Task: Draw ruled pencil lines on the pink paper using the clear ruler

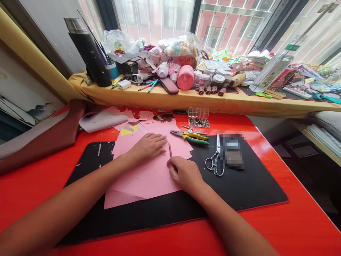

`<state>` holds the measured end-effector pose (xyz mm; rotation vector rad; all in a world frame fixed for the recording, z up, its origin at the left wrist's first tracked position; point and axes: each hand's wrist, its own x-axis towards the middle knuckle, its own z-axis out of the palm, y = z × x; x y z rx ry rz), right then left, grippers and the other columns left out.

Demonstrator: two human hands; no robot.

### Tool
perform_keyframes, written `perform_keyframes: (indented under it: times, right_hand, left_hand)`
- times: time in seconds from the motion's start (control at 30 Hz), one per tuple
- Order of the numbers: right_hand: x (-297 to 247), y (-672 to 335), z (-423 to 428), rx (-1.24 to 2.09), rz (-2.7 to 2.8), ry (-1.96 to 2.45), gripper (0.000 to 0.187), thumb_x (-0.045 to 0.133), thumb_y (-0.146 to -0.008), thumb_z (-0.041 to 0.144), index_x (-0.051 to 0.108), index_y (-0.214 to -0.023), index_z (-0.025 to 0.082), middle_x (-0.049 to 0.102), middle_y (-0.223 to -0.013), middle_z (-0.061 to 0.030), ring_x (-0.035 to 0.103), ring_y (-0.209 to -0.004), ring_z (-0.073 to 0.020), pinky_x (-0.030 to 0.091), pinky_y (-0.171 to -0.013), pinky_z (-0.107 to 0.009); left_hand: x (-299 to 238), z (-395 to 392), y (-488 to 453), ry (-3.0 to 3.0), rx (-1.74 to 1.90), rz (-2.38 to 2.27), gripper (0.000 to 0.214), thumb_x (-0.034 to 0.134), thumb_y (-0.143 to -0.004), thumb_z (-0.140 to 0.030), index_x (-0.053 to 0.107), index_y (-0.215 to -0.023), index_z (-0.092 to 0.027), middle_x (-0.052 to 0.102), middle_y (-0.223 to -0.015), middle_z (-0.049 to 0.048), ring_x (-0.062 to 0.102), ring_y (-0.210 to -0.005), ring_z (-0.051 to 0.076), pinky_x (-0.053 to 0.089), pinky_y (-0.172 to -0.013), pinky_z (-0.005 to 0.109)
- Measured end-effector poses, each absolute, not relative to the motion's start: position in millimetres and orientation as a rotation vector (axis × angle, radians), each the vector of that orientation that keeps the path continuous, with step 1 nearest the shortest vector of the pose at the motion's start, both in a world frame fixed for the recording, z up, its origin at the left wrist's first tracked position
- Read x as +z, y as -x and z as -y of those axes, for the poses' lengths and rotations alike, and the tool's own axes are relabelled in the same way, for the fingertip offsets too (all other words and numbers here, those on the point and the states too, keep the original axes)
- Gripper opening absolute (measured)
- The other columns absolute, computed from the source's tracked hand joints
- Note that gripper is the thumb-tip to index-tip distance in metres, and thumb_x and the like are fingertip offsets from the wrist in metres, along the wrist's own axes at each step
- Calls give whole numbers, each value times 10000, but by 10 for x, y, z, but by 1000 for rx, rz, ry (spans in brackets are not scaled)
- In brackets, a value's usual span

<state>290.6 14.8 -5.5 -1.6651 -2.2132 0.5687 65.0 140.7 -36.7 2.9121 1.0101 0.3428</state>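
Note:
A large pink sheet [138, 177] lies on a black mat [255, 188], its near edge slightly creased. My left hand [149, 146] rests flat on the sheet with its fingers stretched out to the right. To the right of it, my right hand [186, 174] is closed round a dark red pencil [170, 149]. The pencil points away from me, and its far end lies just right of my left fingertips. Small dark bits are scattered on the sheet. Pliers with yellow and green handles [195, 138] lie beyond my right hand, and metal scissors [215, 156] lie to its right.
Pink and yellow scraps [128, 130] lie at the sheet's far side. A clear box of small metal parts [198, 121] stands behind the pliers. A thin metal tool [99, 148] is on the mat's left. Rolled brown material [53, 138] lies left. The windowsill [149, 97] is crowded.

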Motion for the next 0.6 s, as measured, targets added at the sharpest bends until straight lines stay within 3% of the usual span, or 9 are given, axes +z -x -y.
perform_keyframes:
  times: [0.07, 0.17, 0.4, 0.5, 0.6]
  right_hand:
    - [-41, -2908, -146, 574, 2216, 1663, 262, 630, -975, 123, 799, -1133, 245, 873, -1159, -48, 815, -983, -235, 518, -821, -304]
    - [-26, -2911, -146, 581, 2225, 1654, 268, 626, -981, 123, 801, -1145, 242, 874, -1163, -50, 816, -996, -236, 521, -825, -304]
    - [-39, -2918, -144, 569, 2245, 1634, 260, 639, -1001, 145, 805, -1174, 245, 874, -1167, -49, 818, -1018, -247, 523, -821, -309]
    - [-54, -2915, -142, 569, 2252, 1617, 236, 635, -1039, 193, 803, -1195, 248, 873, -1170, -56, 819, -1009, -250, 524, -822, -313]
    - [-68, -2914, -145, 572, 2255, 1601, 214, 638, -1059, 235, 802, -1197, 244, 873, -1155, -64, 818, -976, -246, 522, -810, -316]
  left_hand:
    - [-331, -1494, -615, -2910, 345, -1077, 432, 706, -1088, -431, 663, -1457, -209, 651, -1531, 136, 660, -1362, 324, 543, -1160, 584]
    - [-297, -1663, -546, -2893, 358, -1194, 413, 733, -1075, -413, 664, -1423, -200, 663, -1457, 127, 703, -1237, 292, 621, -1036, 526]
    - [-283, -1915, -260, -2797, 452, -1417, 410, 733, -1075, -410, 663, -1418, -196, 673, -1434, 124, 713, -1207, 284, 633, -1009, 508]
    - [-291, -1760, -136, -2785, 499, -1382, 432, 733, -1074, -413, 656, -1440, -197, 659, -1474, 132, 696, -1265, 305, 612, -1055, 543]
    - [-324, -1493, -87, -2797, 483, -1252, 457, 634, -1114, -461, 658, -1497, -213, 620, -1603, 164, 586, -1486, 349, 493, -1233, 579]
